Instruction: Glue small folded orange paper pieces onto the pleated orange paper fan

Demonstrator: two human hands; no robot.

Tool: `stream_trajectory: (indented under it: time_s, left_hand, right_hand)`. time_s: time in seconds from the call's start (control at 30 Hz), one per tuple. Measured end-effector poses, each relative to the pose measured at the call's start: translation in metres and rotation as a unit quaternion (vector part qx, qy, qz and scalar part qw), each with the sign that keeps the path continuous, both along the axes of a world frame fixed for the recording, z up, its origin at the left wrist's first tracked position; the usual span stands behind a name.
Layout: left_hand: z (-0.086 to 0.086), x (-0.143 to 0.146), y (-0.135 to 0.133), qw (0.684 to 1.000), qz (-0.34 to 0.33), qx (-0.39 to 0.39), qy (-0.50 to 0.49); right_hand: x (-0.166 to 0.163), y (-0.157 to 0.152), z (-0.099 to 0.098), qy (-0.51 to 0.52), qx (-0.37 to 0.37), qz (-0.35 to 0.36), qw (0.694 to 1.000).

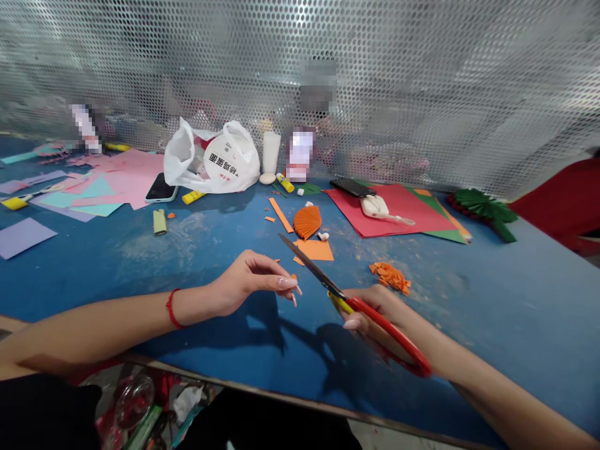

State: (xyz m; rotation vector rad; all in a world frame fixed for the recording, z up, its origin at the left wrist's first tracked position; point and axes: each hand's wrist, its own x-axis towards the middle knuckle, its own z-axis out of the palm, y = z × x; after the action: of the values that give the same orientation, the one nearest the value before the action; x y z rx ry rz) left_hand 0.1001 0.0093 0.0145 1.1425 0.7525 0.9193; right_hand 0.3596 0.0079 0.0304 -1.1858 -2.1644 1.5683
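My right hand (375, 312) is closed around red-handled scissors (389, 331), whose dark blades point up and left. Across from the blades, my left hand (253, 281) pinches a tiny orange paper piece (294, 277) between thumb and fingers; most of it is hidden. Just beyond the blade tips lie an orange paper sheet (316, 250), a thin orange strip (281, 215) and a pleated orange paper shape (307, 222). A heap of small orange paper scraps (391, 277) rests on the table beyond my right hand.
Red paper (398, 219) at the right carries a black phone (352, 187) and a white case (374, 205). A green pleated paper shape (485, 209) lies farther right. At the back stand a white plastic bag (210, 159) and a propped phone (300, 154). Pink paper (126, 169) spreads at left.
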Motion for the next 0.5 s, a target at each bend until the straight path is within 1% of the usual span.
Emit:
stream_trajectory:
  time_s: [0.07, 0.13, 0.17, 0.2, 0.23, 0.27, 0.3, 0.33, 0.4, 0.5]
  left_hand:
    - [-0.004, -0.001, 0.002, 1.0, -0.007, 0.007, 0.014]
    - [-0.008, -0.002, 0.004, 0.999, -0.017, 0.01, 0.028]
    - [-0.01, -0.002, 0.005, 0.999, -0.022, 0.01, 0.035]
    - [-0.011, -0.002, 0.006, 0.999, -0.025, 0.01, 0.041]
    - [-0.012, -0.002, 0.007, 0.999, -0.026, 0.01, 0.047]
    - [-0.013, -0.002, 0.007, 0.998, -0.025, 0.01, 0.051]
    - [-0.014, -0.002, 0.007, 0.998, -0.022, 0.01, 0.053]
    - [-0.015, -0.002, 0.007, 0.998, -0.019, 0.011, 0.055]
    - [-0.015, -0.002, 0.007, 0.998, -0.015, 0.017, 0.056]
    - [-0.016, -0.003, 0.005, 0.997, -0.011, 0.028, 0.065]
  right_hand:
    - [0.003, 0.01, 0.001, -0.038, 0.088, -0.029, 0.995]
    - [0.007, 0.029, 0.008, -0.103, 0.198, -0.063, 0.973]
    - [0.01, 0.043, 0.014, -0.152, 0.262, -0.077, 0.95]
    - [0.012, 0.058, 0.021, -0.212, 0.329, -0.087, 0.916]
    - [0.014, 0.074, 0.027, -0.285, 0.388, -0.102, 0.871]
    - [0.015, 0.091, 0.032, -0.357, 0.427, -0.121, 0.822]
    - [0.016, 0.108, 0.036, -0.414, 0.437, -0.124, 0.789]
    - [0.015, 0.124, 0.037, -0.449, 0.43, -0.124, 0.773]
    - [0.013, 0.151, 0.034, -0.46, 0.421, -0.138, 0.77]
    - [0.006, 0.176, 0.023, -0.439, 0.414, -0.144, 0.784]
